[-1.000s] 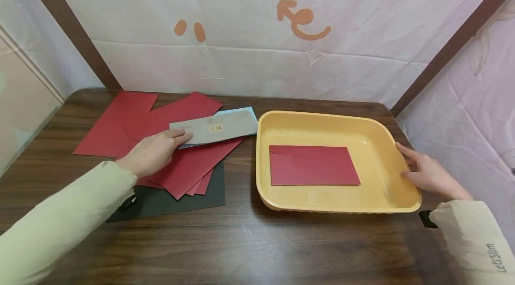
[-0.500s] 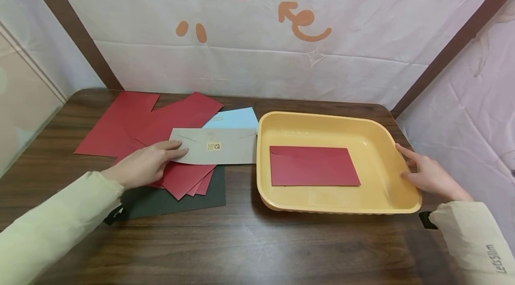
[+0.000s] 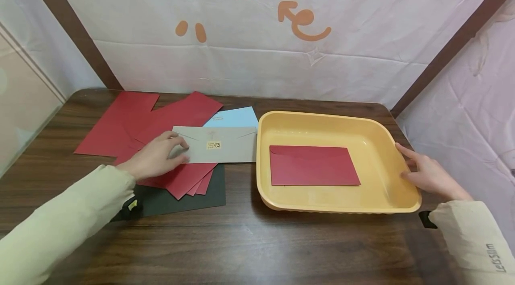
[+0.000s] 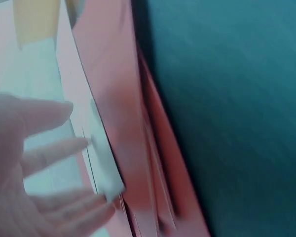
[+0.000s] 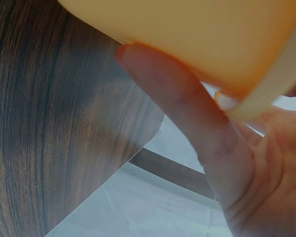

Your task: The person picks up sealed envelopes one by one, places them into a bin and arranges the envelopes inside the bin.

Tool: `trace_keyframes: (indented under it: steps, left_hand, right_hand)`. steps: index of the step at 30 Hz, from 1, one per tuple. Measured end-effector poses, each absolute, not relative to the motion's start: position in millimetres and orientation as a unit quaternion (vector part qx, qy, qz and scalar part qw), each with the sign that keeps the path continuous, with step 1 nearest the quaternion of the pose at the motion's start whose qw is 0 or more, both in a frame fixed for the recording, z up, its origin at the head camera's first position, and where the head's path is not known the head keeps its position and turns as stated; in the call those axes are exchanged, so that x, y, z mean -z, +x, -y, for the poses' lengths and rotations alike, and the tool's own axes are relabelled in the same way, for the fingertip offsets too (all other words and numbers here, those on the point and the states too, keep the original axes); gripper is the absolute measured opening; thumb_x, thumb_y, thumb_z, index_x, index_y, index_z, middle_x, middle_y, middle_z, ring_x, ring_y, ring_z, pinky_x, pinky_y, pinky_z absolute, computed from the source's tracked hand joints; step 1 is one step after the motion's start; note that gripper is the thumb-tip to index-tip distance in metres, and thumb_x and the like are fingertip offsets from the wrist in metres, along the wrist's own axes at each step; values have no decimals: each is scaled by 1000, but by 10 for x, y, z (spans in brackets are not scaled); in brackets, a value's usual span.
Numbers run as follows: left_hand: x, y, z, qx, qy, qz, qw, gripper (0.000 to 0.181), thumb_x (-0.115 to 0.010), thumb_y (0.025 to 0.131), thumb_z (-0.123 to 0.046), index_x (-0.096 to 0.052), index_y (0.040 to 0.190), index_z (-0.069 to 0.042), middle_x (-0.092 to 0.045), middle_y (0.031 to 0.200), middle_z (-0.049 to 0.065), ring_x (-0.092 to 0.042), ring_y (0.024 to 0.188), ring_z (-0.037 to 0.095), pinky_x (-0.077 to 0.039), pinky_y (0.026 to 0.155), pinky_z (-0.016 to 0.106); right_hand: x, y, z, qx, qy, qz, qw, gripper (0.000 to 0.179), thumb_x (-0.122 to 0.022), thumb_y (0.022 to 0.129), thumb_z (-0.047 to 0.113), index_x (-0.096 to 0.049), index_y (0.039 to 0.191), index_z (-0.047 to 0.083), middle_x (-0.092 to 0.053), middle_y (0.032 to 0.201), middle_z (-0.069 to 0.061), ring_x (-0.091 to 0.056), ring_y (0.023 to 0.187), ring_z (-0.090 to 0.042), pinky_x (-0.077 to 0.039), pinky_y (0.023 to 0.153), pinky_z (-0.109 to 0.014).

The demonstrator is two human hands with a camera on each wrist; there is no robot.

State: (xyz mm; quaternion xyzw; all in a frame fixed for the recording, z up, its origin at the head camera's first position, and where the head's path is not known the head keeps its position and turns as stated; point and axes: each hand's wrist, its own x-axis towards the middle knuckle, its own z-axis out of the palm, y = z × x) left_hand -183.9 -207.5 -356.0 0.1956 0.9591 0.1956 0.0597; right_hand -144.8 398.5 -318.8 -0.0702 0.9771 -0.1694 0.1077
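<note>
A grey envelope (image 3: 217, 151) with a small gold label lies over the red envelopes (image 3: 177, 115), its right end against the yellow plastic tub (image 3: 330, 206). My left hand (image 3: 158, 155) is at its left end, thumb and fingers apart and loosely bent; the left wrist view shows the hand (image 4: 44, 163) over the envelope's edge. Whether the fingertips touch it is unclear. My right hand (image 3: 430, 175) holds the tub's right wall, and in the right wrist view the thumb (image 5: 177, 94) lies along the yellow surface. One red envelope (image 3: 314, 165) lies flat inside the tub.
Behind the grey envelope, a light blue envelope (image 3: 235, 116) pokes out. A black sheet or envelope (image 3: 181, 197) lies beneath the red pile. Everything rests on a dark wooden table (image 3: 241, 249) with a printed white cloth (image 3: 257, 65) hanging behind it.
The grey envelope has come down toward me and turned level, uncovering more of the light blue one. My left fingers have loosened from its left end. The right hand and tub stay put.
</note>
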Motion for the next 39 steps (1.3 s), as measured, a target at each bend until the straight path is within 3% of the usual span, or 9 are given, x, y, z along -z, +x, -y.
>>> trace_keyframes:
  steps: [5, 10, 12, 16, 20, 29, 39]
  left_hand:
    - [3565, -1923, 1983, -219, 139, -963, 65, 40, -70, 84, -37, -59, 104, -4, -50, 119, 26, -42, 111, 39, -42, 83, 51]
    - [3572, -1977, 1912, -235, 81, -967, 62, 42, -76, 78, -36, -55, 89, -1, -48, 103, 22, -40, 98, 35, -37, 70, 39]
    - [3565, -1991, 1888, -244, 57, -966, 64, 48, -78, 76, -34, -53, 93, 3, -45, 102, 24, -38, 98, 36, -37, 70, 40]
    - [3556, -2037, 1870, -238, 11, -968, 77, 76, -80, 72, -38, -40, 111, 14, -40, 105, 30, -39, 99, 41, -40, 74, 45]
    - [3554, -2074, 1873, -226, -18, -970, 90, 90, -81, 69, -41, -30, 115, 18, -40, 104, 32, -43, 96, 43, -43, 74, 47]
    - [3570, -2049, 1879, -261, -45, -959, 101, 89, -80, 71, -39, -30, 118, 18, -39, 107, 32, -44, 95, 42, -43, 71, 44]
    - [3451, -1996, 1959, -274, -28, -956, 97, 55, -64, 85, -13, -39, 122, 19, -48, 116, 35, -49, 101, 46, -49, 80, 53]
  right_hand:
    - [3188, -1453, -3978, 165, -71, -978, 106, 79, -65, 81, 4, -21, 147, -9, -66, 103, -33, -68, 83, -30, -48, 67, -34]
    - [3185, -1453, -3972, 165, -70, -978, 108, 79, -64, 82, 4, -21, 147, -10, -65, 104, -33, -68, 82, -29, -48, 66, -33]
    - [3188, -1454, -3974, 164, -69, -978, 108, 79, -64, 82, 4, -21, 147, -9, -65, 105, -33, -68, 83, -29, -47, 66, -33]
    - [3186, -1455, -3971, 167, -66, -977, 111, 79, -64, 82, 4, -20, 147, -9, -64, 107, -35, -68, 84, -31, -48, 67, -34]
    - [3185, -1456, -3972, 167, -66, -977, 113, 79, -64, 83, 4, -19, 147, -9, -64, 107, -35, -68, 83, -30, -48, 66, -32]
    - [3188, -1456, -3979, 169, -65, -977, 113, 79, -64, 82, 4, -21, 147, -9, -64, 106, -34, -68, 81, -27, -48, 65, -31]
    - [3185, -1465, -3990, 170, -68, -977, 111, 80, -64, 82, 4, -20, 147, -8, -65, 105, -33, -68, 80, -25, -47, 64, -29]
